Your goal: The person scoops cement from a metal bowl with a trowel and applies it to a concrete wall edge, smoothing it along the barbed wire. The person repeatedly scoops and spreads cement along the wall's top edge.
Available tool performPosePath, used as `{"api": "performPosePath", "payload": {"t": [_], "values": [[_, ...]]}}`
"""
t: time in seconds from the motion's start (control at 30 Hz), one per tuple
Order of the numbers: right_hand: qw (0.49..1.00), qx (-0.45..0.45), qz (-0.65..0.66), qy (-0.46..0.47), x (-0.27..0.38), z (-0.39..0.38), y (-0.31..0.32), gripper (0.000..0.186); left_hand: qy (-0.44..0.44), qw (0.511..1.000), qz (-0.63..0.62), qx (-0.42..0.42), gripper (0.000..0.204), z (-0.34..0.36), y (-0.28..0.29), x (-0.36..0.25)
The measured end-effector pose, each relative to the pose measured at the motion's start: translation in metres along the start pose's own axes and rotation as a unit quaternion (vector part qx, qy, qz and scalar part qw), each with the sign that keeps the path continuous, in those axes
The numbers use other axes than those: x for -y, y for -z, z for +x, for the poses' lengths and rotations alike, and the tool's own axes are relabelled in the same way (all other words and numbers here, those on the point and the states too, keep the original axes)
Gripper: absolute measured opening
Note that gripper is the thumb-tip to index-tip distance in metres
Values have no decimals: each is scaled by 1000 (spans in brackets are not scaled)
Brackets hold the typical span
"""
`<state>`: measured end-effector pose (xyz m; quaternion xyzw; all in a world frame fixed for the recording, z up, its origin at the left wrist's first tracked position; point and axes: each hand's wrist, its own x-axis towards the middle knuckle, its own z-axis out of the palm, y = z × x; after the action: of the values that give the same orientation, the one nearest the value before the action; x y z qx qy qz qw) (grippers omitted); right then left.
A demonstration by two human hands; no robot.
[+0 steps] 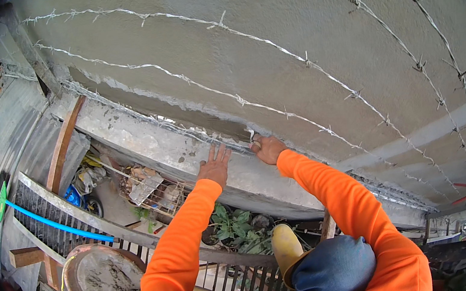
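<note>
My left hand [215, 165] rests with its fingers spread on top of the grey concrete ledge [133, 131]. Just to its right, my right hand [268, 148] is closed round the handle of a trowel [251, 133]. Its bent metal neck shows, while the blade is hard to make out against the wall. Both hands are low at the foot of the rendered wall [286, 21], where a darker, damp-looking mortar strip [211, 121] runs along the ledge. Orange sleeves cover both my forearms.
Barbed wire [241, 101] stretches in several strands across the wall, close above my hands. A round basin [106, 287] with wet grey mix stands at lower left, near a green-headed broom [2, 202] with a blue handle. Below lie slatted footing, plants [237, 227] and a wire basket [159, 197].
</note>
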<state>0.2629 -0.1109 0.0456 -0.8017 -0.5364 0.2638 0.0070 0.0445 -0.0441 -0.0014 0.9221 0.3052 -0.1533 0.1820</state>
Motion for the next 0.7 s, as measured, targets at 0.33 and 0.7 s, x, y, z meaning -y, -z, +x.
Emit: {"api": "performPosePath", "payload": {"t": [0.33,0.7], "values": [[999,10,-35,18,13,2,-5,48,3,1000,-14,10,93,0,4,-2],[999,-15,-42,0,29,3,-9,46,-3,999,-34,-38,81,-1,-7,1]]}}
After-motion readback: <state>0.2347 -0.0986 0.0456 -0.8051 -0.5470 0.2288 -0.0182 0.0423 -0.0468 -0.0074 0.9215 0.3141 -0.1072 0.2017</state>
